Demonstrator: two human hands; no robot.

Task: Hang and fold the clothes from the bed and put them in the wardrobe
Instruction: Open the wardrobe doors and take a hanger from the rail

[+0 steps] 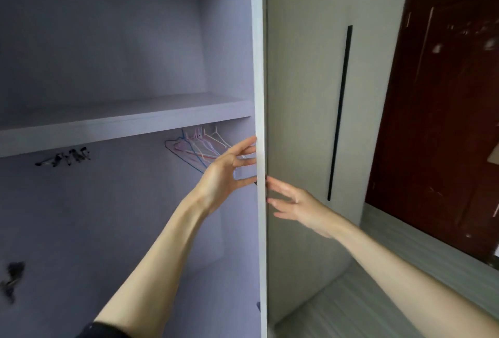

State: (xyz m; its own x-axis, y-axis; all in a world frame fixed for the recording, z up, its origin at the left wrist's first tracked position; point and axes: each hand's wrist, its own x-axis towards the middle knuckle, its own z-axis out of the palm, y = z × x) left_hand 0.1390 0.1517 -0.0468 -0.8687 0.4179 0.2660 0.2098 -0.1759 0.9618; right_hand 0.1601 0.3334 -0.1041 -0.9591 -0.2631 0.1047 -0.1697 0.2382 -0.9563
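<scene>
The wardrobe fills the left half of the frame, open, with a pale lilac interior and a shelf crossing it at mid height. What the next move turns on is the vertical white panel edge that runs top to bottom just right of centre: both hands sit at it, one on either side. The left hand is on the interior side, fingers straight and spread, their tips touching the panel's edge at centre frame. The right hand is on the outer side, slightly lower, fingers also straight and relaxed, their tips at or just beside the edge; whether they actually touch is hard to tell. Neither hand holds anything. Behind the left hand, just below the shelf, a bunch of thin wire hangers in pink, blue and white hangs inside the wardrobe, their flat planes lying roughly side by side, so the left hand is clearly the nearer one to them and would only need to pull back from the edge and go deeper and left. A few dark hangers hang further left under the shelf. No clothes and no bed appear in the frame. To the right are a closed grey door with a long black handle, and a dark red-brown door at the far right.
</scene>
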